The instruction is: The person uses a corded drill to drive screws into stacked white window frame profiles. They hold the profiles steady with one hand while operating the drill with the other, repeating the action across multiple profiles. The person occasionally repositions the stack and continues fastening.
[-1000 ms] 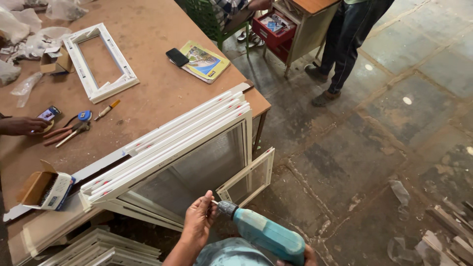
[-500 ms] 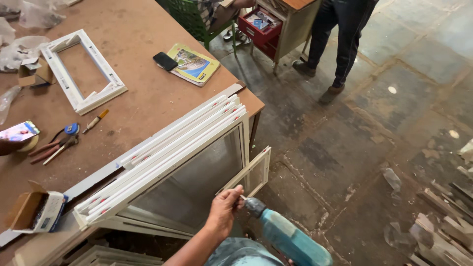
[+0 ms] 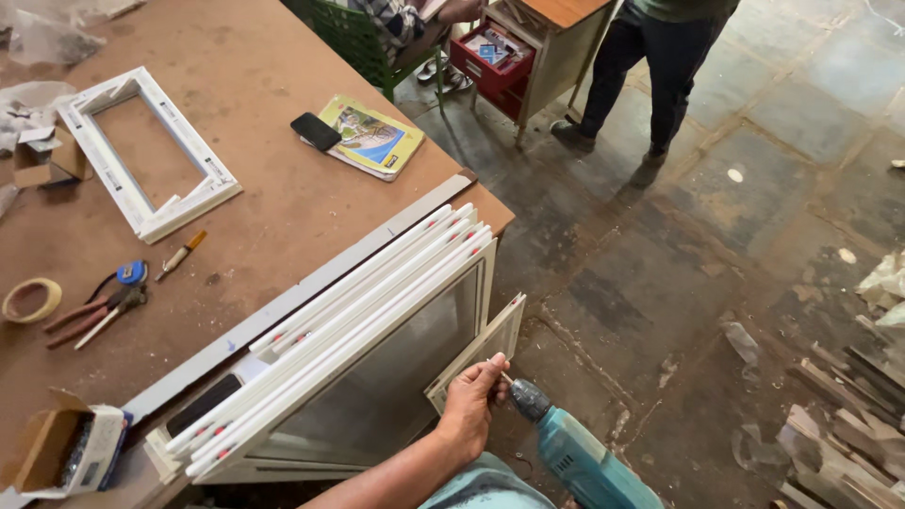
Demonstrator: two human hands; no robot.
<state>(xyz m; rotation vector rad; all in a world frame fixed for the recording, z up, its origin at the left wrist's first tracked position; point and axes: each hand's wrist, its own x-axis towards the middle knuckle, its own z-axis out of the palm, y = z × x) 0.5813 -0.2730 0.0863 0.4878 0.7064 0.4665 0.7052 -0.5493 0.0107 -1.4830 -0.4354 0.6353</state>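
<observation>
My left hand (image 3: pixel 471 407) is pinched shut around the bit at the tip of a teal power drill (image 3: pixel 584 462), right against the lower edge of a small white glazed sash (image 3: pixel 481 351). That sash hangs open from a large white window frame (image 3: pixel 377 377) leaning against the wooden table (image 3: pixel 283 217). Several white profile strips (image 3: pixel 349 306) lie along the frame's top. The drill's body runs off the bottom edge of the view, and my right hand is not visible.
On the table lie a small white frame (image 3: pixel 141 155), a phone (image 3: pixel 315 131) on a booklet (image 3: pixel 372 139), pliers (image 3: pixel 94 316), a tape roll (image 3: pixel 28 300) and a screw box (image 3: pixel 66 451). A person's legs (image 3: pixel 650 75) stand by a small cabinet (image 3: pixel 528 47). Wood scraps (image 3: pixel 848 424) lie at the right.
My left hand and the drill have moved up and right to the small sash's lower edge. The view shifted; another person's hand at the table's left is gone from view.
</observation>
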